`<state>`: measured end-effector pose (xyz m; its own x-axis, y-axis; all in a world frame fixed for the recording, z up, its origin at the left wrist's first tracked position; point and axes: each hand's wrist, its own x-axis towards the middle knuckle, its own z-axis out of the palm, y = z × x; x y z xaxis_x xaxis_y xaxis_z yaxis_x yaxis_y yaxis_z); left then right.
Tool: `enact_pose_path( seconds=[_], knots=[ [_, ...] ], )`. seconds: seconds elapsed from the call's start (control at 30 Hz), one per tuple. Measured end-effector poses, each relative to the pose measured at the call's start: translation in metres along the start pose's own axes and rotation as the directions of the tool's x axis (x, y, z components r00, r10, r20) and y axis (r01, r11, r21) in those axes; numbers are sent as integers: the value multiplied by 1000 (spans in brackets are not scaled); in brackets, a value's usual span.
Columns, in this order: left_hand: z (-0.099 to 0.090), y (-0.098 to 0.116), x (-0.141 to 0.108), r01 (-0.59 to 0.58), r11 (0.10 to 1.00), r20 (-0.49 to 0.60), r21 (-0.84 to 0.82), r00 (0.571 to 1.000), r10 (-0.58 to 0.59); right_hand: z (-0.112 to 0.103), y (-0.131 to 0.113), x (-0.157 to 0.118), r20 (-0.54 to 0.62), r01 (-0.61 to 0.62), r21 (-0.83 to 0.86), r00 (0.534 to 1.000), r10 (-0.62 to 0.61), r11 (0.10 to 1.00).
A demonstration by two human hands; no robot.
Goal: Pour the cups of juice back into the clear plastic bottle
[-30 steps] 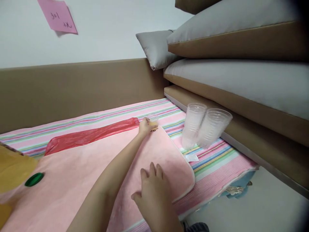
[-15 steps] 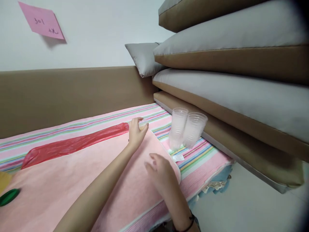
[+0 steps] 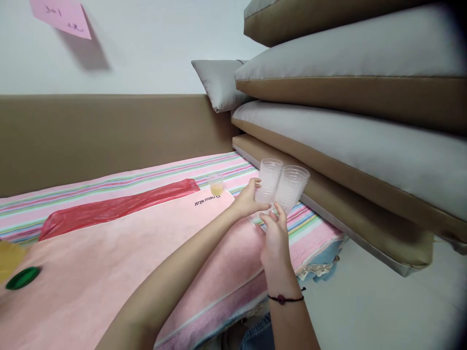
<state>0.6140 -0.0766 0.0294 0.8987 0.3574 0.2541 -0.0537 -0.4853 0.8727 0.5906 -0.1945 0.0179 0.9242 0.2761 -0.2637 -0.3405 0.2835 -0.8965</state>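
Note:
Two stacks of clear plastic cups stand side by side, the left stack (image 3: 270, 176) and the right stack (image 3: 294, 187), both tilted slightly. My left hand (image 3: 248, 198) is at the lower left side of the left stack, its thumb and fingers apart in a curve beside the cups. Just in front of the stacks' bases is my right hand (image 3: 274, 233), with fingers spread upward; whether they touch the cups is unclear. A single clear cup (image 3: 216, 184) holding some yellow liquid stands at the far corner of the pink mat (image 3: 146, 248).
A red plastic bag (image 3: 116, 208) lies flat along the mat's far edge. At the left are a green lid (image 3: 23, 278) and a yellow object (image 3: 10, 257). Stacked cushions (image 3: 346, 104) rise on the right, overhanging the striped cloth (image 3: 175, 167). A grey pillow (image 3: 221, 85) sits in the corner.
My left hand has let go of the cup with yellow liquid and moved right to the left cup stack. My right hand has moved up and right toward the stacks.

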Motion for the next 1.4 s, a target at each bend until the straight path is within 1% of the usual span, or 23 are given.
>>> enact_pose_path(
  seconds=[0.07, 0.17, 0.23, 0.3, 0.4, 0.47, 0.53, 0.6, 0.73, 0.8, 0.9, 1.0, 1.07, 1.13, 1.2, 1.27, 1.3, 1.33, 1.4],
  knots=[
    [0, 1, 1, 2, 1000, 20, -11, 1000, -2, 0, 0, 0, 13, -25, -3, 1000, 25, 1000],
    [0, 3, 1, 10, 1000, 21, -17, 1000, -10, 0, 1, -1, 39, -25, 21, 999, 24, 999],
    [1, 3, 0, 22, 1000, -1, -22, 1000, -22, -2, 3, 0, 26, -19, 32, 999, 18, 999],
    [2, 3, 0, 35, 999, -41, -38, 999, -36, -5, 6, 5, 21, -24, 5, 999, 24, 1000],
    [2, 6, -2, 22, 998, -88, -57, 996, -27, -9, 11, 13, 77, -10, -67, 997, 15, 998],
    [1, 8, -2, -1, 999, -93, -46, 996, -3, -11, 14, 16, 105, -4, -64, 994, 10, 998],
    [0, 10, -3, -2, 1000, -85, -24, 996, 0, -12, 15, 18, 97, -12, -26, 995, 15, 1000],
    [-3, 13, -4, 10, 1000, -77, -4, 997, -11, -12, 16, 17, 91, -18, -22, 996, 20, 1000],
    [-7, 14, -6, 17, 1000, -77, 14, 997, -16, -10, 18, 17, 108, 20, -151, 994, -4, 988],
    [-9, 13, -8, 13, 1000, -80, 11, 997, -12, -10, 21, 19, 116, 36, -190, 993, -14, 981],
    [-10, 11, -9, 15, 1000, -99, -4, 995, -16, -11, 26, 24, 121, 12, -229, 992, 16, 973],
    [-12, 14, -9, -8, 1000, -139, -9, 990, 7, -12, 26, 24, 127, 3, -241, 992, 29, 971],
    [-16, 21, -9, -54, 998, -175, -16, 983, 50, -10, 23, 19, 116, 10, -200, 993, 14, 980],
    [-23, 33, -12, -120, 992, -238, -34, 965, 108, -8, 17, 12, 82, 18, -134, 997, -7, 991],
    [-34, 46, -21, -188, 981, -320, -57, 934, 160, -5, 9, 5, 16, 42, -87, 999, -40, 995],
    [-48, 56, -38, -219, 972, -383, -80, 907, 173, -2, 3, -2, -59, 91, -79, 994, -96, 993],
    [-55, 59, -50, -217, 972, -396, -90, 903, 165, 0, 0, -5, -93, 119, -83, 988, -127, 989],
    [-63, 59, -63, -199, 975, -392, -99, 908, 146, 1, -1, -7, -117, 147, -89, 981, -157, 985],
    [-77, 52, -93, -122, 987, -353, -103, 932, 79, 3, -3, -12, -127, 191, -103, 971, -203, 976]
  ],
)
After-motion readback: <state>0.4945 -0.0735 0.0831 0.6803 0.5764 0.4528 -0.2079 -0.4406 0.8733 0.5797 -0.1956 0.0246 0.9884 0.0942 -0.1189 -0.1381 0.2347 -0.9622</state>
